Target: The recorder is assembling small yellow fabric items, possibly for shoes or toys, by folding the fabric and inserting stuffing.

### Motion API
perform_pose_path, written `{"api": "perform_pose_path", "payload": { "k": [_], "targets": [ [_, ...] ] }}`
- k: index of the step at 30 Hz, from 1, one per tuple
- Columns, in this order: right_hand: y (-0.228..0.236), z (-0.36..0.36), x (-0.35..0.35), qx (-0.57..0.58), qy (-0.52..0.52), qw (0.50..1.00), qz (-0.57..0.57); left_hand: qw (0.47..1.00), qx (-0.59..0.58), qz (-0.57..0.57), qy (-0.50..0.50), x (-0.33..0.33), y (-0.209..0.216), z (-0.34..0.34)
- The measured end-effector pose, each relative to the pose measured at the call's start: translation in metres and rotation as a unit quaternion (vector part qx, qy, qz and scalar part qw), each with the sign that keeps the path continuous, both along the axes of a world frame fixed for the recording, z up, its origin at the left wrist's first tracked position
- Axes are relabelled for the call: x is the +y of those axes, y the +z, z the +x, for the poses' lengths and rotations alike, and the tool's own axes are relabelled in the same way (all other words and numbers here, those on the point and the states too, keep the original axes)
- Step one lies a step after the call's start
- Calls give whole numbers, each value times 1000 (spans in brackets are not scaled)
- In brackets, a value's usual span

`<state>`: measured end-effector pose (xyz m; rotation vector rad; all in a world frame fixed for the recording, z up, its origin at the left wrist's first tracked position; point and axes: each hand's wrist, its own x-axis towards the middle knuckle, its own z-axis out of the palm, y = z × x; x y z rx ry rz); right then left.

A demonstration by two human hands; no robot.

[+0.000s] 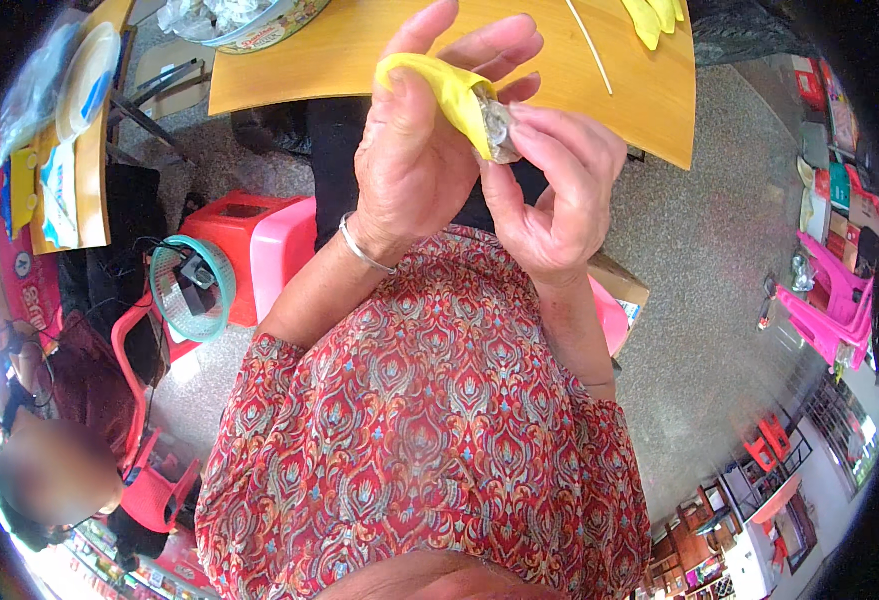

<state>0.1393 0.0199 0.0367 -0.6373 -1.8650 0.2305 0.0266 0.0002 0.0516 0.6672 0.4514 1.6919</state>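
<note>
Above the table's near edge, my left hand holds a small yellow tube-shaped piece, cloth-like in look, with the thumb across it and the other fingers stretched out behind. A wad of crumpled clear plastic shows at the tube's open end. My right hand pinches at that end, thumb below and fingertips above, touching the plastic. How far the wad reaches inside the tube is hidden. More yellow pieces lie on the table at the far right, and a thin pale stick rests beside them.
A round tub of crumpled clear plastic stands on the yellow wooden table. Red and pink stools and a green basket are at my left. Another person sits lower left. Pink chairs stand at right.
</note>
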Motion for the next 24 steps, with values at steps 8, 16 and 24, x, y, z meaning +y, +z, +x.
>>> {"api": "perform_pose_path", "payload": {
  "k": [8, 16, 24],
  "targets": [
    [7, -2, 6, -21, -33, 999, 2, 999, 23, 19, 27, -3, -4, 0],
    [0, 7, 5, 94, 77, 963, -242, 994, 29, -29, -98, 2, 7, -11],
    [21, 18, -2, -14, 42, 973, -225, 992, 36, -11, -120, -6, -8, -6]
  ]
}}
